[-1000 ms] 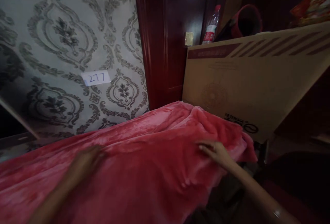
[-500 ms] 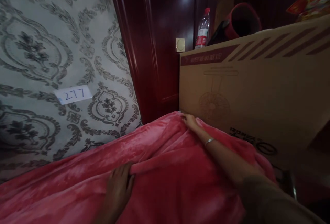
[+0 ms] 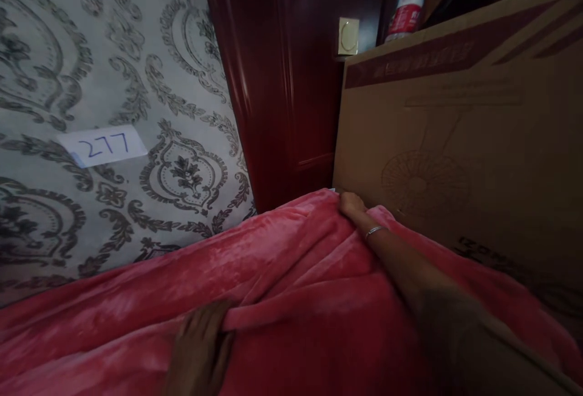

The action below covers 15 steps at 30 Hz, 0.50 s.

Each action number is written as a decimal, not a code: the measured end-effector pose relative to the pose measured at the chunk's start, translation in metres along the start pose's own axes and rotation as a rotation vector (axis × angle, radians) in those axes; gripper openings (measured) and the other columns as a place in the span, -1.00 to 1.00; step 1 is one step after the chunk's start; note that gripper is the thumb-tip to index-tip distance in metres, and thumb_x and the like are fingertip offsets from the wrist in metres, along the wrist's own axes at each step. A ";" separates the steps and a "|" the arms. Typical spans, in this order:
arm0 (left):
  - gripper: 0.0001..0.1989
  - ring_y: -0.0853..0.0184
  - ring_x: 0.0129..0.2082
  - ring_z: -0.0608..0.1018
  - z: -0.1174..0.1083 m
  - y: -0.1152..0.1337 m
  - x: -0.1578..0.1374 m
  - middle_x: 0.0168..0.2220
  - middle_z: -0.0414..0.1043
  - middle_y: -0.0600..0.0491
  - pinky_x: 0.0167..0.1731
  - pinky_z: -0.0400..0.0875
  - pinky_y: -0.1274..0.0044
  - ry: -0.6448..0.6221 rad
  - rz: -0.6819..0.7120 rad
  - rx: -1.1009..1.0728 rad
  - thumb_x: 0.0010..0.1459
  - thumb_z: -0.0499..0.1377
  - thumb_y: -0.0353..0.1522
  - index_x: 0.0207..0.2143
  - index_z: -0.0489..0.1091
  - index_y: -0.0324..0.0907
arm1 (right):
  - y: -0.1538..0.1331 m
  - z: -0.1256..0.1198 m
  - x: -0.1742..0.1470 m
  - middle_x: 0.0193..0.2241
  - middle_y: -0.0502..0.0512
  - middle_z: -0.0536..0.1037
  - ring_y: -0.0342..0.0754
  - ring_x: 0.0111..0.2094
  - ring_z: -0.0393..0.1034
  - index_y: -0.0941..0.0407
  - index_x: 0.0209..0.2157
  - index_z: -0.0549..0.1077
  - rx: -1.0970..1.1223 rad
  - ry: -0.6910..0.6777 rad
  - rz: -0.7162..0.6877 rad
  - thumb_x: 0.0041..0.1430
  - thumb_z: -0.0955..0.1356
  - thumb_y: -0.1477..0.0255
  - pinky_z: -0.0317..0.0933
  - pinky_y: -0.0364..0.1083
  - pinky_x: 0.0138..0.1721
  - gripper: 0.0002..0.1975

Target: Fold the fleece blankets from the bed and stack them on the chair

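A plush pink-red blanket (image 3: 282, 274) spreads across the lower half of the view, creased by long folds. My left hand (image 3: 200, 335) is closed on a raised fold of it near the bottom centre, thumb on one side and fingers on the other. Farther off, my right hand (image 3: 352, 204) grips the blanket by its far corner, close to the cardboard box; the fingertips are partly hidden. A small pale tag shows just beside that hand. A thin silver bracelet (image 3: 373, 231) circles my right wrist.
At the right stands a large cardboard box (image 3: 455, 135) printed with a fan, with a plastic bottle (image 3: 407, 7) on top. Behind are a dark red wooden panel (image 3: 300, 104) with a cream switch (image 3: 348, 36), and a patterned wall (image 3: 182, 98) bearing a paper marked 277 (image 3: 105, 146).
The view has moved closer to the box, cutting off the bottle's cap. Both hands keep their hold on the blanket, and the folds beside my right hand have shifted slightly.
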<state>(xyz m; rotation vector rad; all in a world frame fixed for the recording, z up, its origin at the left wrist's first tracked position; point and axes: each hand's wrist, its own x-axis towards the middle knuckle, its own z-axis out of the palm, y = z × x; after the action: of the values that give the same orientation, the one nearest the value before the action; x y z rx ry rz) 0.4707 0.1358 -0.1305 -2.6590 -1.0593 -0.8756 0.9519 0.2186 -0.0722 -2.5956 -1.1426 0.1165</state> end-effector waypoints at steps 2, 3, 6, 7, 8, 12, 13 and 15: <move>-0.59 0.09 -0.04 0.58 0.000 0.002 -0.002 0.00 0.56 -0.04 -0.04 0.46 0.22 0.024 0.004 0.043 0.22 0.05 -0.30 0.12 0.36 0.01 | 0.003 -0.005 0.001 0.07 0.44 0.45 0.15 0.02 0.45 0.25 0.11 0.43 -0.018 0.103 0.001 0.42 0.10 0.52 0.32 -0.02 -0.06 -0.59; -0.57 0.07 -0.02 0.56 0.000 0.003 -0.002 0.02 0.55 -0.07 -0.02 0.44 0.20 0.049 0.007 0.079 0.22 0.05 -0.29 0.14 0.35 -0.02 | 0.004 -0.007 0.001 0.12 0.46 0.40 0.15 0.04 0.43 0.25 0.17 0.37 -0.028 0.153 -0.001 0.43 0.04 0.52 0.31 -0.01 -0.05 -0.55; -0.55 0.02 0.06 0.51 0.000 0.005 -0.004 0.11 0.48 -0.12 -0.03 0.40 0.17 0.088 -0.009 0.201 0.24 0.03 -0.27 0.17 0.35 -0.03 | 0.007 -0.007 0.005 0.16 0.49 0.34 0.15 0.07 0.41 0.26 0.23 0.28 -0.056 0.217 -0.025 0.42 0.00 0.55 0.28 -0.01 -0.02 -0.51; -0.56 0.02 0.05 0.51 0.001 0.005 -0.004 0.11 0.49 -0.10 -0.06 0.41 0.18 0.074 -0.008 0.221 0.24 0.03 -0.28 0.16 0.37 -0.01 | 0.008 -0.005 0.006 0.13 0.49 0.37 0.15 0.06 0.41 0.28 0.21 0.32 -0.064 0.199 -0.040 0.40 0.04 0.57 0.28 -0.02 -0.01 -0.53; -0.57 0.04 0.02 0.53 0.001 0.005 -0.004 0.08 0.51 -0.08 -0.09 0.42 0.20 0.050 -0.002 0.224 0.24 0.02 -0.29 0.14 0.39 0.00 | 0.009 -0.002 0.007 0.08 0.49 0.42 0.15 0.06 0.42 0.29 0.16 0.37 -0.071 0.167 -0.056 0.39 0.09 0.58 0.28 -0.03 -0.01 -0.57; -0.59 0.09 -0.03 0.55 0.004 0.002 -0.003 -0.02 0.57 -0.05 -0.05 0.39 0.23 -0.052 -0.007 0.169 0.22 0.02 -0.32 0.08 0.44 -0.01 | 0.014 0.003 0.012 -0.07 0.38 0.55 0.10 0.01 0.46 0.28 -0.03 0.52 -0.091 0.000 -0.132 0.33 0.30 0.51 0.29 0.01 0.03 -0.75; -0.59 0.09 -0.03 0.55 0.005 0.002 -0.003 -0.01 0.57 -0.06 -0.01 0.36 0.20 -0.046 -0.018 0.162 0.22 0.01 -0.32 0.08 0.43 -0.03 | 0.015 0.000 0.013 -0.08 0.33 0.57 0.08 -0.01 0.47 0.25 -0.04 0.53 -0.094 -0.036 -0.150 0.31 0.34 0.48 0.30 0.03 0.03 -0.76; -0.62 0.08 -0.05 0.55 0.005 0.002 -0.001 -0.05 0.57 -0.08 0.05 0.30 0.16 -0.015 -0.019 0.141 0.22 0.01 -0.31 0.05 0.43 -0.07 | 0.020 -0.012 0.014 -0.15 0.24 0.60 0.06 -0.09 0.51 0.23 -0.09 0.56 -0.090 -0.109 -0.188 0.23 0.41 0.47 0.33 0.01 -0.03 -0.78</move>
<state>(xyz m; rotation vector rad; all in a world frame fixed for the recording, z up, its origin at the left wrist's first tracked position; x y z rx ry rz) 0.4739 0.1356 -0.1347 -2.5476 -1.1072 -0.7562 0.9780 0.2136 -0.0660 -2.5700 -1.4551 0.1702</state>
